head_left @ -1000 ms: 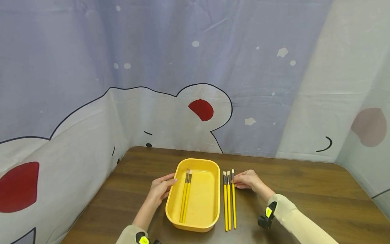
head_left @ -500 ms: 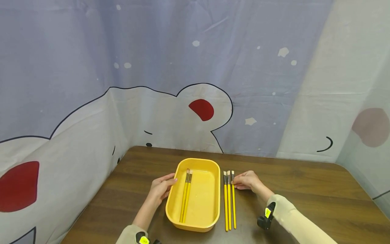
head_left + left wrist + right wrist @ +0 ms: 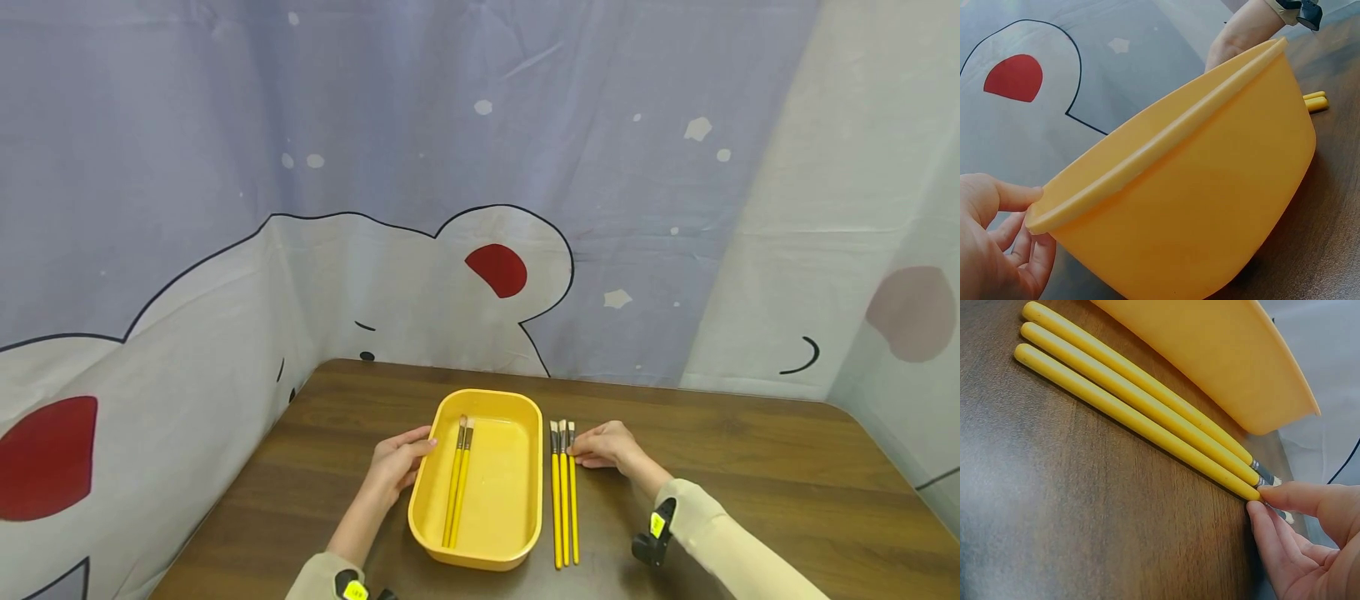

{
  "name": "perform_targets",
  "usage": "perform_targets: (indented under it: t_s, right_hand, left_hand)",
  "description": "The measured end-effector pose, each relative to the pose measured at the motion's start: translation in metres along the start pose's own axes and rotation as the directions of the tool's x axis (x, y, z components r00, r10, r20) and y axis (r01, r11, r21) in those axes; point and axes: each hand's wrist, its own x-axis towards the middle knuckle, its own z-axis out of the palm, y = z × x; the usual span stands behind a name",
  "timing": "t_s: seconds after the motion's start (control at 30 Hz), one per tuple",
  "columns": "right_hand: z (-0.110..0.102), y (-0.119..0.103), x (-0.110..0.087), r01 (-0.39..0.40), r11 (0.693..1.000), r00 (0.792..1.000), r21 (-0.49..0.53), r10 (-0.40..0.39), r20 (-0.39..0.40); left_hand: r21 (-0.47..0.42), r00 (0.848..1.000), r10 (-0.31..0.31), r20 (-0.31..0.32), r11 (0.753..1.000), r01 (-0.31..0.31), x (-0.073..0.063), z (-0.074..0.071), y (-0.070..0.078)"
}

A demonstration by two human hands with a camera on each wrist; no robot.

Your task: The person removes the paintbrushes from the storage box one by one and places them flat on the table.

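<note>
My left hand (image 3: 396,462) grips the left rim of a yellow plastic tray (image 3: 501,500). In the left wrist view, the thumb lies over the rim and the fingers curl beneath it. Two yellow-handled paintbrushes (image 3: 457,492) lie side by side inside, bristles toward the far end. To the tray's right, three more lie on the table in a close row. The rightmost paintbrush (image 3: 574,517) is pinched near its ferrule by the thumb and fingers of my right hand (image 3: 611,446). Seen from the right wrist, that brush (image 3: 1136,423) lies along the other two, and my fingertips partly hide its ferrule.
A brown wooden table (image 3: 735,475) carries everything. Behind it and at both sides hangs a printed curtain (image 3: 420,292) with white bear shapes. Each sleeve has a black wrist camera (image 3: 655,533) strapped on.
My right hand has slid the rightmost paintbrush slightly left, closing the gap to the other two. My left hand and the tray have stayed in place.
</note>
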Motion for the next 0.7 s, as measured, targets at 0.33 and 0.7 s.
perform_targets:
  t_s: [0.33, 0.7]
  right_hand:
    - [-0.0014, -0.0016, -0.0027, -0.017, 0.999, 0.999, 0.037, 0.015, 0.051]
    - [-0.0013, -0.0031, -0.0023, -0.016, 1.000, 0.998, 0.024, 0.015, 0.057]
  left_hand:
    - [0.011, 1.000, -0.008, -0.005, 1.000, 0.008, -0.0009, 0.0009, -0.0001]
    - [0.043, 1.000, 0.001, -0.017, 0.999, 0.000, 0.0000, 0.0003, 0.0025]
